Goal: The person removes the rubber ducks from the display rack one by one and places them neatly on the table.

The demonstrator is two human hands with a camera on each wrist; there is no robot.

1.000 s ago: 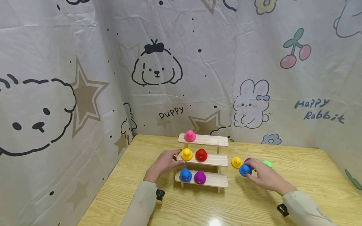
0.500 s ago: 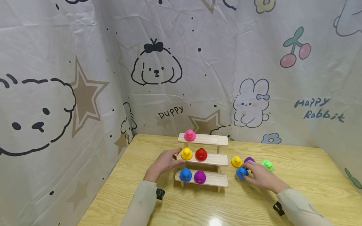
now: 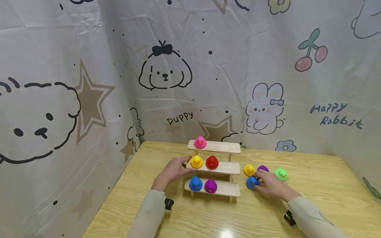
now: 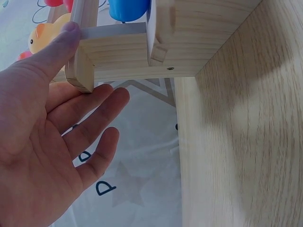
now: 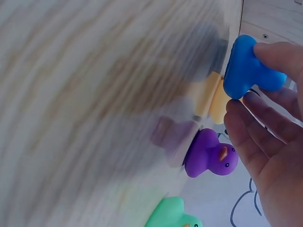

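A three-tier wooden shelf (image 3: 227, 168) stands mid-table. My left hand (image 3: 173, 171) grips the left end of its middle tier, with the thumb (image 4: 57, 47) on the board and the index finger behind it. My right hand (image 3: 274, 185) pinches a blue rubber duck (image 3: 252, 182) right of the shelf; in the right wrist view the thumb touches this blue duck (image 5: 244, 68), which is at or just above the tabletop. Behind it are a yellow duck (image 3: 249, 170) and a purple duck (image 3: 263, 169), partly hidden by the hand. A green duck (image 3: 281, 174) sits farther right.
On the shelf, a pink duck (image 3: 200, 142) is on top. A yellow duck (image 3: 196, 162) and a red duck (image 3: 212, 162) share the middle tier; a blue duck (image 3: 195, 183) and a magenta duck (image 3: 210, 186) share the bottom. A printed curtain (image 3: 166, 109) hangs behind.
My right hand has moved left with the blue duck, toward the shelf, uncovering the green duck. The left hand stays on the shelf.
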